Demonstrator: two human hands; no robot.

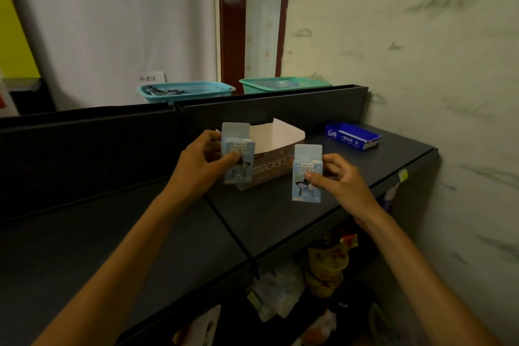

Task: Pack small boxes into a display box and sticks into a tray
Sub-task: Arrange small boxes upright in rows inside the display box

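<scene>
The left hand (pixel 200 159) pinches a small pale blue cardboard box (pixel 238 153) with a cartoon picture on it, thumb on the front and fingers behind. The right hand (pixel 338 177) pinches a second small pale blue box (pixel 306 174) the same way. Both little boxes stand upright, with their long sides going up and down and their top flaps sticking up. The open brown and white cardboard display box (pixel 276 139) sits on the dark grey metal shelf (pixel 280 219), just behind the two hands and between them. It looks empty inside, so the packing is probably only starting. The left box is already at the display box's near left corner, so the left hand is nearer and could likely go in first. The blue and white paper tray (pixel 352 136) lies farther off to the right, near the wall.
</scene>
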